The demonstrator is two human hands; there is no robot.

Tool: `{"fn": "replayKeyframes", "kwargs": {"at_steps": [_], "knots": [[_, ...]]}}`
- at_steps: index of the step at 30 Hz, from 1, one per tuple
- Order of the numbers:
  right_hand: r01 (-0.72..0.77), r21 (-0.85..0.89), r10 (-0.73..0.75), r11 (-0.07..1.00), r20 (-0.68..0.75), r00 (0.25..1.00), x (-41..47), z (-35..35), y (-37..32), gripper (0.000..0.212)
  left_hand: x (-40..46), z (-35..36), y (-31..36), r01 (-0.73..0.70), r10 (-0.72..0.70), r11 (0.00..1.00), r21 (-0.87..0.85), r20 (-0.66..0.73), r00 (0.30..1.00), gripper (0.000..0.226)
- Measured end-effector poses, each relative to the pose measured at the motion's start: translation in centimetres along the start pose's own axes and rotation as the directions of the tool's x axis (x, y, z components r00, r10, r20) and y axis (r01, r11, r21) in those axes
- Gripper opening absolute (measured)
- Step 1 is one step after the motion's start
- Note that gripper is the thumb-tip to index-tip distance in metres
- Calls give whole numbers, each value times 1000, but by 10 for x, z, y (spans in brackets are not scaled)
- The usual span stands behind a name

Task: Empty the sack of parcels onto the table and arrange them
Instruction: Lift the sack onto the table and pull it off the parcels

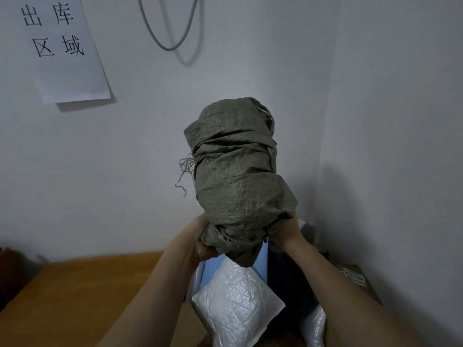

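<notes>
- While I hold the sack (pixel 238 176) upended, long axis vertical, both hands' fingers (pixel 204 250) clench its gathered mouth.
- Parcels (pixel 235 296) lie directly below on the counter (pixel 87 284).

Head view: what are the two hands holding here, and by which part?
Both hold the green woven sack, raised above the parcels. The left hand and right hand each grip the bunched fabric at its lower end, one on each side.
</notes>
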State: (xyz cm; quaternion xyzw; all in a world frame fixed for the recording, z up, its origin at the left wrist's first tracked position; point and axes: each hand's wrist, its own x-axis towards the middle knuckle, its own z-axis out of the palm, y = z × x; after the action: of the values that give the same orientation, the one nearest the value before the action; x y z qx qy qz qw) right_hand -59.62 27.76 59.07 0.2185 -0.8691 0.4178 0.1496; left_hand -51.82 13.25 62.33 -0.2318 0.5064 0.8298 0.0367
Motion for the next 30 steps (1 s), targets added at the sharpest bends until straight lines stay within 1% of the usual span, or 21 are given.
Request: {"fn": "replayKeyframes", "kwargs": {"at_steps": [1,2,3,4,6,8,10,12,13,14,16,17,19,21,23,25,26,27,28,29,30], "knots": [[1,52,3,999,-74,997,0,-2,-5,31,0,-2,1,9,-8,1000,20,-21,1000,62],[43,50,-32,998,-190,981,0,-4,-11,21,-2,-6,3,34,-32,999,42,-39,999,51],[87,50,-67,995,-309,949,5,-4,-14,15,-2,-11,5,66,-63,996,65,-48,997,43],[130,60,-97,990,-382,919,11,-4,-13,12,-2,-14,8,114,-113,991,67,-30,993,44],[118,66,-75,991,-460,884,23,-5,-7,4,3,-25,9,196,-196,979,62,8,981,70],[111,13,-85,994,-559,825,23,-6,2,4,3,-25,10,251,-246,967,-39,106,963,90],[160,3,-128,987,-588,799,18,-1,7,11,2,-15,8,286,-244,949,-132,268,932,103],[222,23,-178,975,-521,835,11,11,2,10,0,-2,4,263,-179,949,-171,395,901,109],[251,53,-196,967,-478,856,8,17,0,9,0,4,4,228,-126,949,-220,397,909,104],[267,94,-204,959,-423,883,5,23,-1,11,0,7,5,171,-58,937,-303,349,935,94],[277,204,-201,939,-327,923,-3,30,1,17,3,10,6,48,38,903,-427,192,981,70],[265,249,-190,932,-286,939,-4,32,5,18,4,10,6,0,72,894,-449,143,987,62],[220,292,-170,931,-186,968,-4,29,10,29,6,10,3,-67,127,885,-461,100,987,52],[170,323,-169,931,-33,985,-5,28,16,40,9,7,-1,-149,173,887,-436,17,985,45],[59,385,-130,921,161,978,-7,28,18,53,16,-5,1,-248,229,881,-403,-96,969,42],[-57,395,-63,917,283,957,-9,26,21,53,27,-17,4,-362,296,832,-420,-215,931,54],[-100,375,-12,921,286,958,-10,22,21,45,27,-21,8,-417,326,816,-400,-277,904,56],[-131,348,62,928,202,977,-9,16,19,34,25,-23,9,-478,346,794,-375,-369,863,47],[-152,330,149,932,34,988,-7,10,15,25,23,-26,11,-519,358,789,-329,-442,823,31],[-159,340,224,927,-160,961,-5,3,11,22,22,-29,13,-551,371,784,-285,-497,785,19],[-112,372,246,921,-335,910,-3,-5,3,22,21,-32,13,-572,394,787,-231,-525,754,16]]}}
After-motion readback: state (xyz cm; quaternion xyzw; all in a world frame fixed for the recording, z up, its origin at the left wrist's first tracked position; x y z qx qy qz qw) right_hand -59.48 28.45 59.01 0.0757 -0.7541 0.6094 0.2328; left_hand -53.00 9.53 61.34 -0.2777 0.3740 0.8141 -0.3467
